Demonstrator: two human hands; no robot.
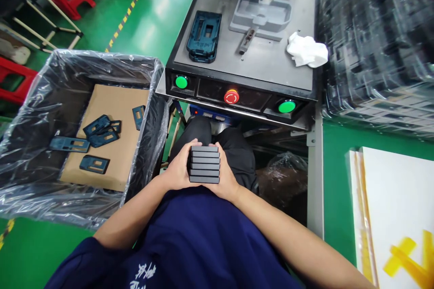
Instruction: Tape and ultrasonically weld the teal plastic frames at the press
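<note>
A stack of several dark plastic pieces [205, 165] is held above my lap, between both hands. My left hand [179, 168] wraps round its left side, and my right hand [227, 174] closes on its right side. The edges of the pieces face up toward me; their broad faces are hidden. Ahead, on the machine's metal plate [190, 64], lie dark blue-green plastic housings [204, 36], one on another. Right of them sit a grey fixture [261, 13] and a small metal tool-like part [248, 40].
A plastic-lined bin [30, 113] at left holds several dark parts [94, 164] on cardboard [111, 92]. Along the machine's front are two green buttons [181, 82] and a red emergency stop [231, 96]. A crumpled white cloth [307, 49] lies right. Wrapped stacked trays [376, 54] stand far right.
</note>
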